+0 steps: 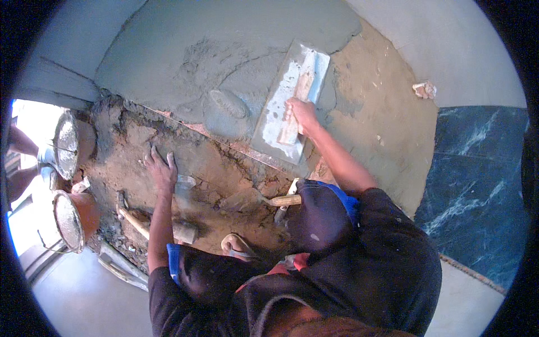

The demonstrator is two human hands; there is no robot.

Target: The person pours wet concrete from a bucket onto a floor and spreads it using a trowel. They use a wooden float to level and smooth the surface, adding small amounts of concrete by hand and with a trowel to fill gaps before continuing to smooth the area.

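My right hand point(301, 115) is closed on the handle of a flat, cement-smeared metal float point(272, 121), held tilted diagonally over wet grey cement point(213, 45). My left hand point(161, 165) has its fingers apart and rests on rough brown earth point(213, 168) below the cement's edge, holding nothing. A pointed trowel with a wooden handle point(283, 200) lies by my right knee, beside another white-handled tool point(282, 213). A wooden-handled tool, perhaps a mallet point(140, 224), lies left of my left forearm. My sandalled foot point(236, 247) shows between my legs.
Two cement-crusted buckets point(84, 140) point(78, 222) stand by the bright doorway at left, where another person's dark limbs point(22, 140) show. A long metal tool point(120, 269) lies lower left. Dark marble-patterned tiles point(477, 196) cover the right wall or floor. A crumpled scrap point(424, 90) is upper right.
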